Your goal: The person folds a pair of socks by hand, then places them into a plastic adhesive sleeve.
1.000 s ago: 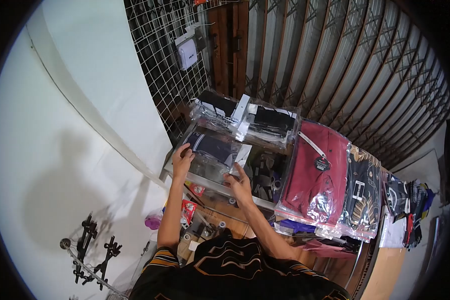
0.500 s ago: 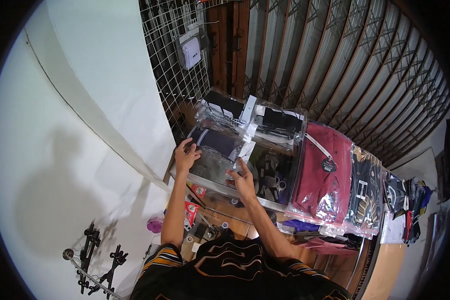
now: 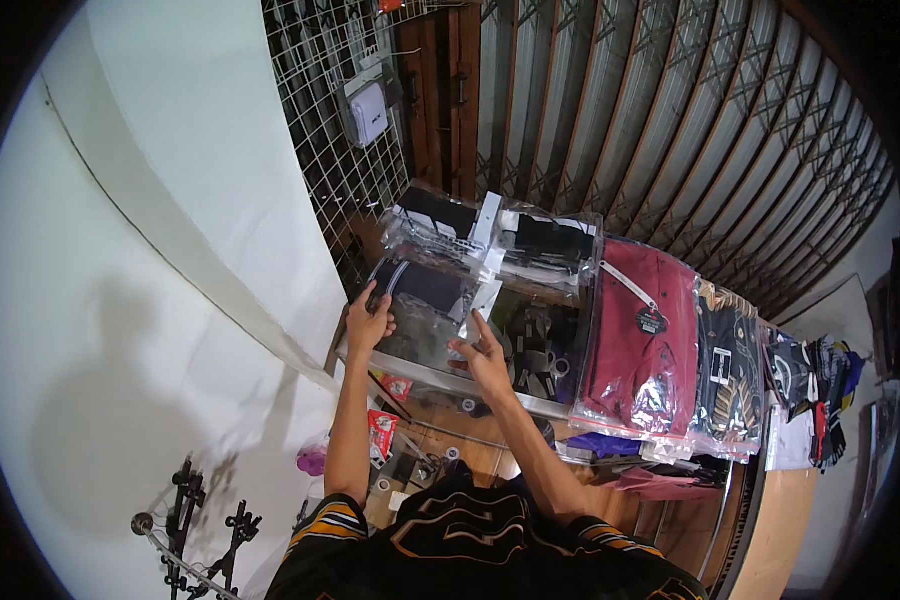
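Head view: we are resting our left hand (image 3: pixel 370 322) at the left end of a dark pack (image 3: pixel 425 287) in clear wrapping, left of the middle of the frame. Its fingers are bending at the pack's edge, but we cannot tell whether they are pinching it. Our right hand (image 3: pixel 482 362) is staying open, fingers parted, below the right end of the pack; its index finger is pointing up at a white card (image 3: pixel 486 297), and we cannot tell whether it is touching the card.

The dark pack is lying flat on the table (image 3: pixel 545 404), with pale stripes running across its left part. Just above it in the frame, two black packs (image 3: pixel 438 208) (image 3: pixel 552 238) in clear wrapping are lying side by side, with a white strip (image 3: pixel 487 232) standing out between them. Right of our right hand, small dark goods (image 3: pixel 537 345) are showing.

Farther right, a red garment (image 3: pixel 640 360) in a clear bag is lying beside a patterned garment (image 3: pixel 728 375), also bagged, and a round black tag (image 3: pixel 652 320) is resting on the red one. At the upper left, a white packet (image 3: pixel 367 114) is hanging on a wire grid (image 3: pixel 315 110). A folding gate (image 3: pixel 650 120) is filling the upper right.
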`<state>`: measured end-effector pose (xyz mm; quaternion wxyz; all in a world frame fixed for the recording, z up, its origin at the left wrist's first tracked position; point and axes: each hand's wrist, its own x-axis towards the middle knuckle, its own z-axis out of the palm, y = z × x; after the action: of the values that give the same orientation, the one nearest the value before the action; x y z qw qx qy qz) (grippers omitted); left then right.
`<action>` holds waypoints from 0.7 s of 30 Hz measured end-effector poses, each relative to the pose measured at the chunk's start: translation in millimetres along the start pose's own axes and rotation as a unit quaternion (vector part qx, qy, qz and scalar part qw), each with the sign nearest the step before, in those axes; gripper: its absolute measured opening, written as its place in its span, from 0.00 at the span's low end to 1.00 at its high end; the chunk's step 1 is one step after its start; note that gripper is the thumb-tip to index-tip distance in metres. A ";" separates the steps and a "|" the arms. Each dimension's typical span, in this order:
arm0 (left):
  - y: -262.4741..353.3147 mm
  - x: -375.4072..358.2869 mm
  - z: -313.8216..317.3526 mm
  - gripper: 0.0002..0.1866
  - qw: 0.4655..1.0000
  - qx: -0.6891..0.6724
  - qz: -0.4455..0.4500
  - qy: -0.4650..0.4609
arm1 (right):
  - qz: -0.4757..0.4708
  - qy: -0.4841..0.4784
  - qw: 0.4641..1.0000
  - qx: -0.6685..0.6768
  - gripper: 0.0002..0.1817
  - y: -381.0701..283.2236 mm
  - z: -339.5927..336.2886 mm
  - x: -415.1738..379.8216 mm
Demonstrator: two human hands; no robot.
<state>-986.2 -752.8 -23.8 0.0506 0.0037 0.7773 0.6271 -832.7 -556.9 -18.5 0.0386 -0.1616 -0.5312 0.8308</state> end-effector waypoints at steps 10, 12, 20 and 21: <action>-8.2 -96.4 20.6 0.24 0.993 -0.087 0.059 0.047 | -0.085 0.015 0.992 -0.086 0.36 20.7 -45.8 -98.7; -13.4 -137.2 34.3 0.16 0.992 -0.094 0.082 0.013 | -0.039 -0.007 0.994 -0.104 0.28 30.7 -66.4 -121.9; -72.0 -279.4 122.5 0.12 0.983 -0.021 0.013 -0.184 | 0.064 0.067 0.983 -0.158 0.21 62.8 -154.2 -200.2; -86.1 -286.9 134.7 0.11 0.959 0.025 0.000 -0.281 | 0.080 0.089 0.972 -0.201 0.22 68.5 -170.4 -210.1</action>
<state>-684.6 -659.7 -114.6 0.2668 0.1811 0.7470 0.5814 -574.2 -487.8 -97.4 -0.0144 -0.2812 -0.6670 0.6898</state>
